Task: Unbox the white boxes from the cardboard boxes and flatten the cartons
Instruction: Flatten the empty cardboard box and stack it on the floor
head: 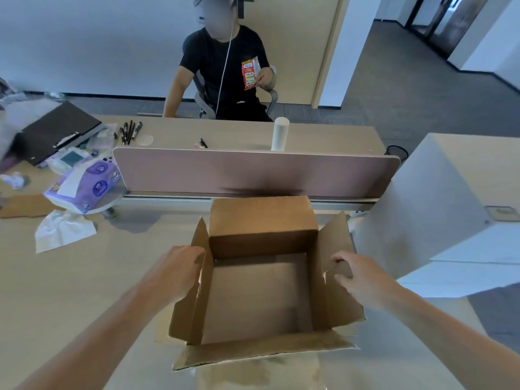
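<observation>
Carton (pixel 261 220) empty, light, stiff; folds along creases. Left hand (pixel 180 274) fingers (pixel 197 254) curl round left flap (pixel 206 294), right hand (pixel 363 280) pinches right flap (pixel 334 237): good holds.

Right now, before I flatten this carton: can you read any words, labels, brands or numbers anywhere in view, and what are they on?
Nothing in view can be read.
snack packet, red and white: print too blurred to read.
tissue pack, purple: logos too blurred to read.
white box: small label, illegible.
cardboard carton: no print shows.
</observation>
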The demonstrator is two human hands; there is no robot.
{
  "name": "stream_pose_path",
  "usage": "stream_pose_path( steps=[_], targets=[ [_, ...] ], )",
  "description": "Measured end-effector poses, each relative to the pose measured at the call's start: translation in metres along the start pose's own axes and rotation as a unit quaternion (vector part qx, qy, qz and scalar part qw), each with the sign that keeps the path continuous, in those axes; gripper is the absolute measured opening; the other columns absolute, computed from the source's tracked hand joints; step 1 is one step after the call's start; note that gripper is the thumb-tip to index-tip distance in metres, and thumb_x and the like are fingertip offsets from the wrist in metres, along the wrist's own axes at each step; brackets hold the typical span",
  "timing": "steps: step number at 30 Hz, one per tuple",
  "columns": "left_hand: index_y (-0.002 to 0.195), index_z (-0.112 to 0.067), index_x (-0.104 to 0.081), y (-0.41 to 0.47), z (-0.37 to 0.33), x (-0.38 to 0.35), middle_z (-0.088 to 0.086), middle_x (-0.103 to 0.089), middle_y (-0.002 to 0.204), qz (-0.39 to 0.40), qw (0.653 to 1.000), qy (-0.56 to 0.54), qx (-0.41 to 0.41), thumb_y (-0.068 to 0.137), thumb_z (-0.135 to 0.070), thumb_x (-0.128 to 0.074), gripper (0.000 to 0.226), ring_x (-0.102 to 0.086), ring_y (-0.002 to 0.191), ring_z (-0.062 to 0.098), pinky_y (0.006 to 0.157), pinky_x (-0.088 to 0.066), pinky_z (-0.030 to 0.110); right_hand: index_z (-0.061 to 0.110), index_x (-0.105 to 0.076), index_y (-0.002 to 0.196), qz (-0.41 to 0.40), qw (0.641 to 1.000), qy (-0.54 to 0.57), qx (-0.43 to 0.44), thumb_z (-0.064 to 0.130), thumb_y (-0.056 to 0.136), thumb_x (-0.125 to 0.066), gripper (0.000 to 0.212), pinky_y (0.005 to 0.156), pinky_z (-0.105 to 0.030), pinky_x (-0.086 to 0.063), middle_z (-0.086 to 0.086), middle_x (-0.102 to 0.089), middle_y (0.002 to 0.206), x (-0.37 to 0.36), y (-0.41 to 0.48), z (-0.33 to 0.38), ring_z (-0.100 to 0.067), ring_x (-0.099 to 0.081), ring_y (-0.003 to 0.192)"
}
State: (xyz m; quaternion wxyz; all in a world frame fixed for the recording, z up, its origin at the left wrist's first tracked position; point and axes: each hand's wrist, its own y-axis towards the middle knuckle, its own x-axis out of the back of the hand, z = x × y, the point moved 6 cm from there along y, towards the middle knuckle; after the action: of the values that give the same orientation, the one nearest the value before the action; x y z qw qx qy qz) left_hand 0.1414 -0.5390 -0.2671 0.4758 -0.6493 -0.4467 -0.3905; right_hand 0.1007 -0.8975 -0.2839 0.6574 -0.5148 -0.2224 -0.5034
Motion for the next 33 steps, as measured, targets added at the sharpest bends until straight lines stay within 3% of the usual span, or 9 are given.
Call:
stream_pose_path(
  steps=[4,11,14,17,19,22,26,29,33],
  targets=[
    [0.145,-0.029,-0.053,-0.007,-0.014,0.003,-0.004,-0.061,0.139,0.017,0.995,0.037,-0.096,0.105,-0.014,-0.051,0.043,-0.06,0.122,0.016,0.098,-0.05,0.027,0.026,-0.051,0.135,0.009,0.984,0.166,-0.065,0.015,0.1,-0.06,0.037,0.054,-0.011,-0.049,0.007,-0.056,0.12,0.0,0.011,-0.003,-0.01,-0.06,0.09],
    [0.143,-0.053,-0.048,-0.019,-0.035,-0.016,-0.025,-0.052,0.144,0.068,0.967,0.046,-0.241,0.102,-0.017,-0.051,0.054,-0.058,0.121,0.009,0.098,-0.05,0.033,0.0,-0.05,0.131,-0.002,0.816,0.538,-0.213,-0.012,0.096,-0.052,0.037,0.057,-0.029,-0.062,-0.023,-0.063,0.115,-0.018,0.022,0.016,-0.031,-0.074,0.084],
    [0.145,-0.052,-0.044,-0.024,-0.034,-0.018,-0.026,-0.05,0.144,0.063,0.972,0.015,-0.227,0.104,-0.046,-0.038,0.042,-0.057,0.121,0.009,0.097,-0.05,0.036,-0.013,-0.05,0.133,-0.008,0.784,0.589,-0.196,-0.014,0.095,-0.05,0.038,0.061,-0.029,-0.061,-0.024,-0.062,0.108,-0.022,0.027,0.026,-0.029,-0.068,0.083],
    [0.151,-0.047,-0.038,-0.031,-0.035,-0.021,-0.025,-0.048,0.144,0.07,0.97,0.056,-0.225,0.083,-0.085,-0.042,0.078,-0.057,0.12,0.01,0.095,-0.049,0.036,-0.015,-0.045,0.137,-0.014,0.763,0.614,-0.204,-0.014,0.095,-0.048,0.042,0.06,-0.03,-0.06,-0.032,-0.058,0.126,-0.025,0.03,0.029,-0.029,-0.064,0.085],
    [0.148,-0.047,-0.041,-0.027,-0.033,-0.028,-0.022,-0.051,0.144,0.054,0.965,0.087,-0.241,0.094,-0.055,-0.053,0.056,-0.061,0.115,0.013,0.088,-0.052,0.034,-0.017,-0.044,0.136,-0.015,0.762,0.614,-0.206,-0.016,0.093,-0.05,0.044,0.062,-0.031,-0.06,-0.034,-0.055,0.134,-0.024,0.033,0.03,-0.03,-0.065,0.086],
    [0.145,-0.049,-0.046,-0.014,-0.022,-0.024,-0.021,-0.058,0.14,-0.008,0.967,0.098,-0.237,0.099,-0.013,-0.052,0.059,-0.067,0.106,0.013,0.076,-0.055,0.032,-0.013,-0.039,0.142,-0.01,0.812,0.548,-0.199,-0.005,0.09,-0.067,0.06,0.085,-0.037,-0.058,-0.03,-0.053,0.137,-0.015,0.023,0.037,-0.028,-0.067,0.093],
    [0.147,-0.05,-0.042,-0.01,-0.012,-0.017,-0.02,-0.057,0.141,-0.013,0.964,0.096,-0.25,0.103,-0.019,-0.048,0.054,-0.066,0.106,0.015,0.075,-0.054,0.034,0.023,-0.03,0.153,-0.119,0.956,0.226,-0.147,0.045,0.074,-0.087,0.1,0.115,-0.046,-0.032,-0.011,-0.011,0.162,0.023,0.004,0.033,-0.034,-0.027,0.146],
    [0.144,-0.048,-0.049,-0.009,-0.004,-0.013,-0.018,-0.064,0.131,-0.035,0.962,0.076,-0.259,0.101,-0.017,-0.055,0.054,-0.07,0.094,0.016,0.065,-0.052,0.032,0.034,-0.051,0.135,-0.158,0.987,-0.007,-0.023,0.069,0.075,-0.073,0.073,0.121,-0.059,-0.004,-0.001,0.013,0.167,0.037,0.008,0.039,-0.026,0.012,0.154],
    [0.129,-0.043,-0.054,-0.005,-0.001,-0.013,-0.017,-0.071,0.102,-0.06,0.953,0.096,-0.281,0.083,-0.013,-0.08,0.061,-0.065,0.061,0.009,0.042,-0.043,0.025,0.029,-0.062,0.129,-0.057,0.973,-0.165,0.149,0.08,0.09,-0.018,0.077,0.124,-0.052,-0.009,0.006,-0.026,0.163,0.022,0.018,0.043,-0.013,-0.023,0.15]
  ],
)
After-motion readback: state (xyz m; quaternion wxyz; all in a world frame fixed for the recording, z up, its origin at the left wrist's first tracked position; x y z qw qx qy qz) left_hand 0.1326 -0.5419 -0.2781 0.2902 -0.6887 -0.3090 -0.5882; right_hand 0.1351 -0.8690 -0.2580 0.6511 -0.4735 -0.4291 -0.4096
